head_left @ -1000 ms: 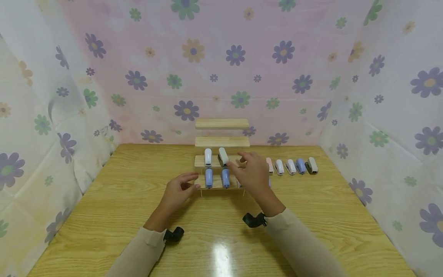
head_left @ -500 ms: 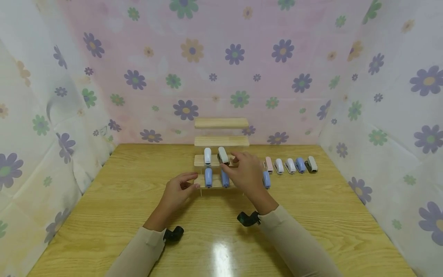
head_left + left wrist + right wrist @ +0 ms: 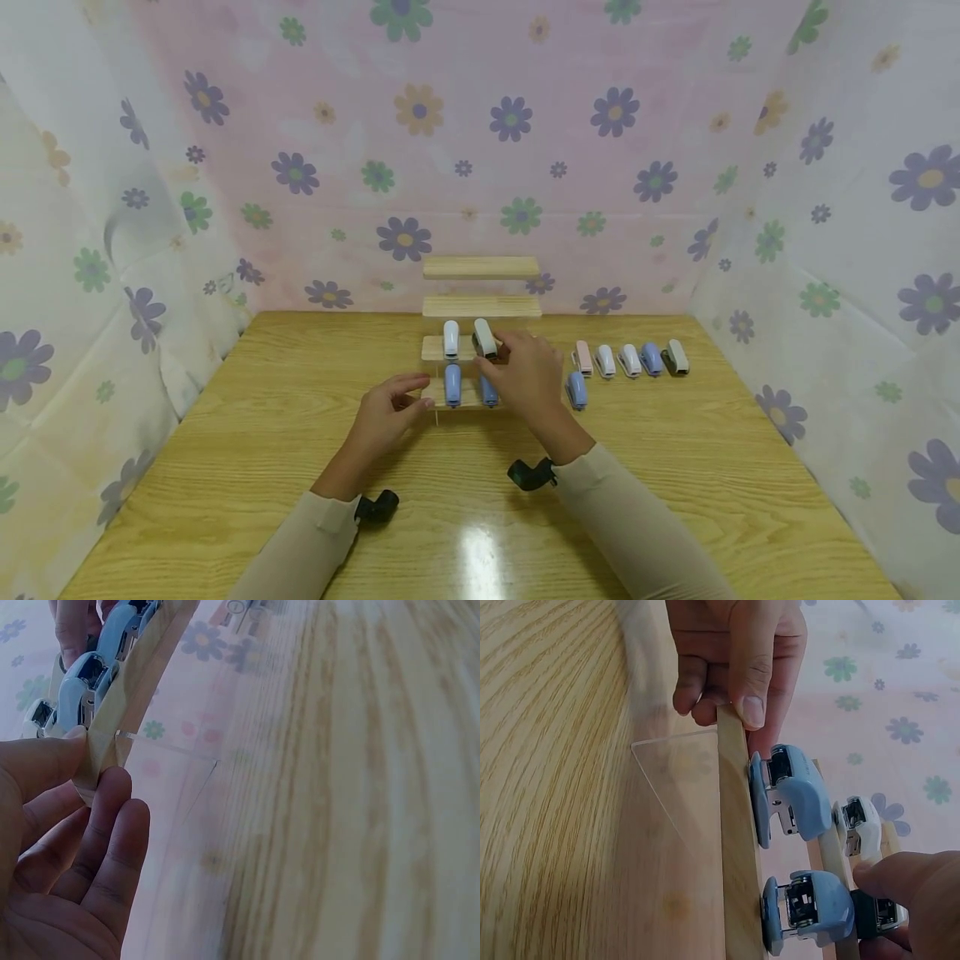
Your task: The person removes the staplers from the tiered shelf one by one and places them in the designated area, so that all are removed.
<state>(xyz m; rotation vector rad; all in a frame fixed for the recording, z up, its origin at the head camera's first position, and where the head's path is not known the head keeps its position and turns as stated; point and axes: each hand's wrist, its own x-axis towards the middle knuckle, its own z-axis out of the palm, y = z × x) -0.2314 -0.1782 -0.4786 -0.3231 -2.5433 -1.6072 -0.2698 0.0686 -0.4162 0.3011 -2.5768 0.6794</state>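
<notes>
On the second step of a wooden tiered rack (image 3: 431, 347), my right hand (image 3: 532, 379) pinches a mini stapler (image 3: 483, 336) with a pale top and dark base between thumb and fingers. A white stapler (image 3: 451, 339) stands to its left on the same step. Two blue staplers, the left one (image 3: 453, 385) and the right one (image 3: 489, 392), sit on the lowest step. My left hand (image 3: 386, 417) grips the left end of that lowest board (image 3: 735, 787) between thumb and fingers, as the right wrist view shows. The right hand covers the rack's lower right part.
Right of the rack, a row on the wooden table (image 3: 675, 467) holds a pink stapler (image 3: 582, 357), two white ones, a blue one (image 3: 651, 359) and a pale-and-dark one (image 3: 676, 357). Another blue stapler (image 3: 577, 390) lies in front. Two upper boards (image 3: 482, 307) hold nothing. Flowered cloth stands behind.
My right hand has moved left and slightly down, close around the pale-topped stapler, uncovering the blue stapler on the table to the right. The left hand keeps its place.
</notes>
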